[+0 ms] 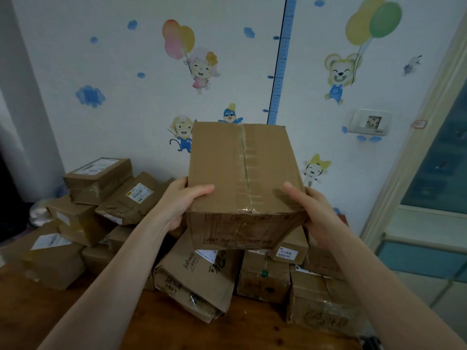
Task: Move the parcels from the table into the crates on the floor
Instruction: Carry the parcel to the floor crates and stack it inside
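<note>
Got the taped parcel (pixel 242 173) held up over the pile (pixel 199 281), left hand (pixel 178 204) gripping its left edge, right hand (pixel 314 213) its right edge, thumbs flat on the top face, other fingers curled round the sides (mostly hidden from me). Below my fingers that pile crowds the wooden table (pixel 45 314); open tabletop lies on the near side of it, stickered wall (pixel 126 109) beyond the fingertips.

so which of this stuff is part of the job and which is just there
Job: taped box held by left hand and right hand; parcel pile on the table. No crates in view.
Just there: balloon stickers, height chart, wall socket.
</note>
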`<state>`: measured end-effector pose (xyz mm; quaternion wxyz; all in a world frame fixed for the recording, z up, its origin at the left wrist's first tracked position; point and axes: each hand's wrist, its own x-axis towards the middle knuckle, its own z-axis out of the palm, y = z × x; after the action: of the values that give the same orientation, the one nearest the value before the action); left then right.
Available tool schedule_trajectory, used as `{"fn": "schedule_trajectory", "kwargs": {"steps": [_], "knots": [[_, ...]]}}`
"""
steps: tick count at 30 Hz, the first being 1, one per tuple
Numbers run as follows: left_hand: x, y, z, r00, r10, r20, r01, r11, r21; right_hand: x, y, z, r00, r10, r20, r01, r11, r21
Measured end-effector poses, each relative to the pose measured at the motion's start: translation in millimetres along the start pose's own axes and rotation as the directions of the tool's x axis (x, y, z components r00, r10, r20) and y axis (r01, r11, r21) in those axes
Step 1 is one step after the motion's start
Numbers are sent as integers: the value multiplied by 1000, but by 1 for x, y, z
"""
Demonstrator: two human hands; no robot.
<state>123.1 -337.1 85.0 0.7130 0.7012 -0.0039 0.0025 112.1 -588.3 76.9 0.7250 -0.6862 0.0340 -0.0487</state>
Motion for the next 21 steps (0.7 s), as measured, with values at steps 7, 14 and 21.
{"fn": "schedule_trajectory", "kwargs": {"steps": [7, 14, 21], "knots": [[5, -3, -2, 995, 92, -28, -89, 993, 75, -2, 15, 4, 996, -38, -79, 30, 995, -100], [-1, -13, 2, 977, 201, -65, -192, 973, 125, -1, 19, 2, 990, -90, -108, 62, 969, -240], [2, -5, 5, 962, 247, -112, -219, 951, 216, -5, 32, 3, 986, -156, -66, 141, 971, -196]]}}
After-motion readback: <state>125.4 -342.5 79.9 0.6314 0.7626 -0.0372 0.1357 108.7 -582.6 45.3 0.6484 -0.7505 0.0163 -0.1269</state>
